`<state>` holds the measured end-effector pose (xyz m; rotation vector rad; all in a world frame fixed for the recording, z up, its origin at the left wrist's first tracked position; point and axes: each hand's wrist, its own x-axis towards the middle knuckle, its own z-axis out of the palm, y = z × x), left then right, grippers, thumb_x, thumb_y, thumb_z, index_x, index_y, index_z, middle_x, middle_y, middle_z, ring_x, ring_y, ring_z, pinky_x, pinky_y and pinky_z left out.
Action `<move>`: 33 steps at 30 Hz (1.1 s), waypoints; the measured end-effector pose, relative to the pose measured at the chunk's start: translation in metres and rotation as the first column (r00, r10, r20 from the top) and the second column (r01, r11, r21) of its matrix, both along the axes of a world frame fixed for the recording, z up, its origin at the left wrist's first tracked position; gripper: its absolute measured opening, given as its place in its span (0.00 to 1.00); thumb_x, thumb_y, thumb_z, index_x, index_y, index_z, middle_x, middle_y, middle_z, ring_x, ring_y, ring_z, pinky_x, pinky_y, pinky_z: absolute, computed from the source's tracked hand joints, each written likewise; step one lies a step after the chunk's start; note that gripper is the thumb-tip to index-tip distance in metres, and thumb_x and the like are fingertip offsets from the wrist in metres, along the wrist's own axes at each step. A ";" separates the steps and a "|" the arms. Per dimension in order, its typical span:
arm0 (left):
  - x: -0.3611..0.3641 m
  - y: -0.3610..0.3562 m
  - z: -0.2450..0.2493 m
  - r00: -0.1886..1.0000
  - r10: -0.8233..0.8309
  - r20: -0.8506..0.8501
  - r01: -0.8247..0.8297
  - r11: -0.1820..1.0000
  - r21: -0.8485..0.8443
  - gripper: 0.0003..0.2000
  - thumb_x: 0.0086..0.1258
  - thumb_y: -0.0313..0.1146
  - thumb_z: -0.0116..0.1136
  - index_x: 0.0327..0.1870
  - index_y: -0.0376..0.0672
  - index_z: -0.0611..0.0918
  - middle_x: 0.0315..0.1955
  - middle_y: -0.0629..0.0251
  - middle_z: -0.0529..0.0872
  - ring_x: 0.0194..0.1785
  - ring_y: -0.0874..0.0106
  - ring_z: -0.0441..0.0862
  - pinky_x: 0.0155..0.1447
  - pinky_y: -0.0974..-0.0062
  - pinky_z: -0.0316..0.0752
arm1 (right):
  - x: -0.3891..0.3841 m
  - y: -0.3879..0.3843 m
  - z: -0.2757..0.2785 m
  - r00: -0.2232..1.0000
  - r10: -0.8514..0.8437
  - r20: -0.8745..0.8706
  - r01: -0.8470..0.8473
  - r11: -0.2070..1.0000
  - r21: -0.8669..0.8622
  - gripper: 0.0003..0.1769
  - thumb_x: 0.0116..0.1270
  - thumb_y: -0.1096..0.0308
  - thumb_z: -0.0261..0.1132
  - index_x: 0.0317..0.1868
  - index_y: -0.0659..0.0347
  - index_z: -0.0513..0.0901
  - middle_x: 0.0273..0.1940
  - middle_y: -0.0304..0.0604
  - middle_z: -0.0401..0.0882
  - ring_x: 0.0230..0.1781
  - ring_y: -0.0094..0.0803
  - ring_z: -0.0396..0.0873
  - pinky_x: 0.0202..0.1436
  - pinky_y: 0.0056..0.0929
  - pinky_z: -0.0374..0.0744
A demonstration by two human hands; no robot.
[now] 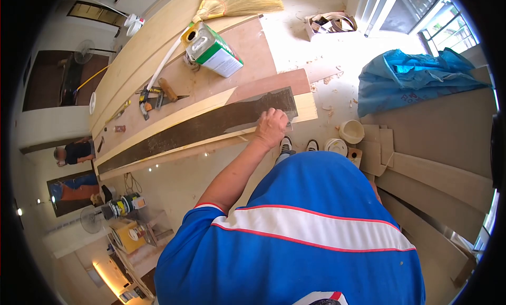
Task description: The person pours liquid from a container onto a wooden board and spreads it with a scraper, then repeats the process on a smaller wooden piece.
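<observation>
My left hand is at the right end of a long dark-brown strip, its fingers curled down and closed. What they hold is mostly hidden; a small greyish edge shows beside the fingertips. Around the hand the strip's surface looks greyer and smeared. The strip lies along a pale wooden board, with a reddish-brown board behind it. My right hand is out of view, though a bit of skin shows past the right side of my blue shirt.
Farther back on the worktable stand a green-and-white metal can, a straw broom and clamp-like tools. A blue bag lies at the right, above cardboard sheets. Tubs stand near my feet. Another person is at far left.
</observation>
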<state>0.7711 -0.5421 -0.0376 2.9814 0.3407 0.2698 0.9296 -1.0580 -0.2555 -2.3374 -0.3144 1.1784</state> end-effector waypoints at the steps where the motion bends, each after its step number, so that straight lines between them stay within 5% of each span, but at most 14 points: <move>1: -0.002 0.005 0.003 0.999 0.046 0.015 -0.046 0.999 -0.017 0.03 0.57 0.28 0.56 0.32 0.44 0.80 0.33 0.64 0.80 0.42 0.60 0.78 0.45 0.60 0.75 | -0.001 -0.002 -0.001 1.000 0.012 0.005 -0.012 1.000 0.003 0.17 0.61 0.58 0.66 0.28 0.66 0.79 0.24 0.54 0.75 0.26 0.44 0.76 0.33 0.44 0.74; 6: -0.003 0.033 0.014 0.965 0.245 0.098 -0.247 0.969 0.014 0.04 0.58 0.26 0.55 0.32 0.45 0.80 0.31 0.64 0.80 0.39 0.59 0.78 0.46 0.58 0.76 | 0.000 -0.012 -0.005 0.996 0.078 0.043 -0.079 0.997 0.028 0.15 0.61 0.59 0.65 0.28 0.65 0.80 0.25 0.54 0.76 0.27 0.46 0.77 0.33 0.43 0.75; 12: -0.021 0.021 -0.026 0.975 0.213 0.067 -0.218 0.971 0.093 0.09 0.60 0.27 0.53 0.42 0.42 0.79 0.39 0.61 0.78 0.47 0.58 0.76 0.51 0.60 0.73 | 0.016 -0.005 -0.014 0.946 0.219 0.237 -0.261 0.952 0.160 0.14 0.62 0.60 0.65 0.28 0.63 0.81 0.26 0.54 0.77 0.28 0.47 0.79 0.34 0.43 0.76; 15: -0.039 0.001 -0.031 0.973 0.228 0.020 -0.229 0.971 0.070 0.12 0.60 0.27 0.53 0.45 0.40 0.80 0.40 0.60 0.78 0.48 0.58 0.75 0.52 0.60 0.72 | 0.019 0.011 -0.002 0.945 0.170 0.278 -0.222 0.960 0.170 0.13 0.63 0.60 0.65 0.29 0.63 0.81 0.26 0.54 0.78 0.28 0.45 0.80 0.34 0.43 0.76; 17: -0.050 -0.003 -0.019 0.974 0.227 -0.011 -0.226 0.973 0.033 0.12 0.61 0.27 0.53 0.46 0.39 0.80 0.41 0.60 0.79 0.48 0.59 0.76 0.53 0.60 0.72 | 0.021 0.022 -0.001 0.999 -0.028 0.029 0.028 0.999 0.022 0.12 0.62 0.60 0.65 0.29 0.62 0.82 0.29 0.54 0.80 0.29 0.46 0.80 0.34 0.43 0.76; 21: -0.057 0.002 0.012 0.984 0.179 0.003 -0.179 0.983 0.039 0.13 0.61 0.28 0.54 0.46 0.38 0.80 0.42 0.60 0.79 0.49 0.60 0.76 0.54 0.60 0.72 | 0.015 0.019 0.005 0.989 -0.104 -0.109 0.105 0.994 0.011 0.10 0.62 0.61 0.64 0.31 0.58 0.83 0.33 0.56 0.81 0.31 0.51 0.81 0.34 0.45 0.77; 33: 0.013 0.024 -0.030 0.992 0.119 0.050 -0.123 0.987 0.103 0.15 0.61 0.27 0.53 0.49 0.34 0.79 0.42 0.58 0.79 0.49 0.60 0.76 0.54 0.60 0.70 | 0.017 0.006 0.002 0.982 0.165 0.096 -0.175 0.980 0.099 0.11 0.62 0.58 0.64 0.35 0.58 0.84 0.34 0.58 0.80 0.34 0.54 0.80 0.36 0.46 0.77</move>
